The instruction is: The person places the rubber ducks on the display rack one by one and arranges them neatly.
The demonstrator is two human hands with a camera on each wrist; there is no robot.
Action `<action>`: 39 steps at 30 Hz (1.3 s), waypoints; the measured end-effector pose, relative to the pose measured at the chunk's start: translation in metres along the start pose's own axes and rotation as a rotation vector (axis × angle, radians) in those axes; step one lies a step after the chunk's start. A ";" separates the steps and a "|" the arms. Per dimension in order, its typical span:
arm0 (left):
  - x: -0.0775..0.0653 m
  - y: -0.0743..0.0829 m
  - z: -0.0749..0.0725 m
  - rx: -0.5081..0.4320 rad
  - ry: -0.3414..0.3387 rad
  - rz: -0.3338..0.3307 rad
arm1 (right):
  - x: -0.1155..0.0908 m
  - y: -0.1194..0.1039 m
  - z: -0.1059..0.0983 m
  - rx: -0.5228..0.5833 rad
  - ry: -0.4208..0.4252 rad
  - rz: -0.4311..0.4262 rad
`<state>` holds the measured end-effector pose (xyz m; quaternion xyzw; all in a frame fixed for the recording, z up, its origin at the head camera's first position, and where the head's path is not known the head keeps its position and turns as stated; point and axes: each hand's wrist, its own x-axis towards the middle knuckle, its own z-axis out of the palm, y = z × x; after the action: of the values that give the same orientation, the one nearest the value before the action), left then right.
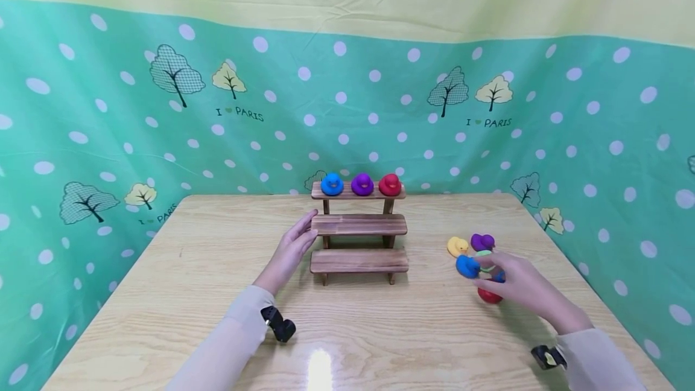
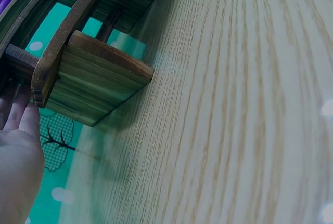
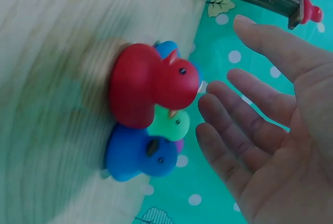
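Observation:
A three-tier wooden shelf point(image 1: 358, 225) stands mid-table. On its top tier sit a blue duck point(image 1: 332, 184), a purple duck point(image 1: 362, 184) and a red duck point(image 1: 390, 185). My left hand point(image 1: 286, 253) is at the shelf's left side, fingers extended by the end of the middle tier. My right hand point(image 1: 521, 285) hovers over a cluster of rubber ducks, thumb and fingers spread, gripping nothing. In that cluster are a yellow duck point(image 1: 457, 247), a purple duck point(image 1: 481, 241), a blue duck point(image 1: 467, 267), a partly hidden green duck point(image 3: 169, 123), a red duck point(image 3: 138, 86) and another blue duck point(image 3: 125, 154).
The shelf and ducks stand on a light wood-grain table point(image 1: 179, 282). Behind it and along its sides hangs a green dotted cloth point(image 1: 304, 119) with tree prints. Each wrist wears a small black camera, one visible on the left sleeve point(image 1: 233, 330).

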<state>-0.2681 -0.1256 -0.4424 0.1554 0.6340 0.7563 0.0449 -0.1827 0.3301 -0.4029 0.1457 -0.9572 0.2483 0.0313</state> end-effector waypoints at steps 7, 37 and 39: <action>0.000 0.000 -0.001 0.011 -0.003 -0.011 | -0.006 0.009 0.003 -0.062 -0.017 0.023; 0.000 -0.001 -0.001 0.007 -0.003 -0.004 | -0.013 0.018 0.020 -0.207 -0.030 0.045; -0.001 -0.001 -0.001 0.010 -0.005 -0.004 | -0.012 0.019 0.019 -0.213 -0.036 0.043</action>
<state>-0.2680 -0.1263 -0.4435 0.1562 0.6378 0.7528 0.0473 -0.1761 0.3395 -0.4302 0.1254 -0.9814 0.1433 0.0240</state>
